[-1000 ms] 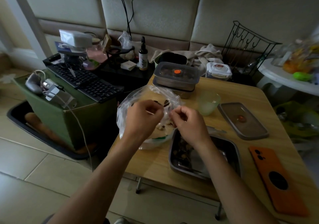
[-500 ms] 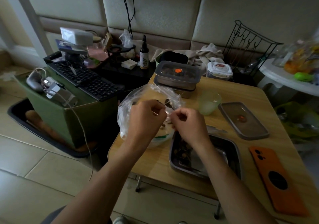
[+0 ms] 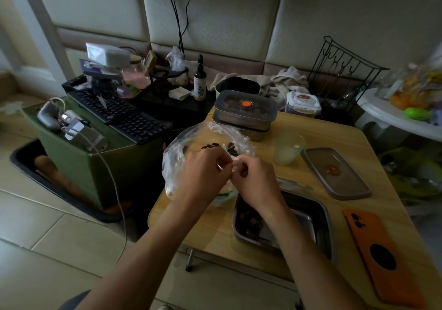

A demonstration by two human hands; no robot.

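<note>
A clear plastic bag [image 3: 177,161] with dark and pale bits inside stands open at the left edge of the small wooden table [image 3: 318,130]. Above it my left hand [image 3: 203,176] and my right hand [image 3: 256,180] meet, both with curled fingers. Together they pinch a small pale piece [image 3: 235,164] between their fingertips. Just below my right wrist sits a metal tray [image 3: 315,216] that holds dark pieces at its left side. What the pale piece is cannot be made out.
A stack of lidded metal containers [image 3: 244,111], a green cup [image 3: 288,148], a loose grey lid [image 3: 334,173] and an orange phone [image 3: 380,259] share the table. To the left a keyboard [image 3: 124,113] lies on a green box [image 3: 114,166]. A black wire rack [image 3: 339,70] stands behind.
Both hands have stayed over the bag, and their fingertips have drawn closer together around the small pale piece. The bag and the tray have not moved.
</note>
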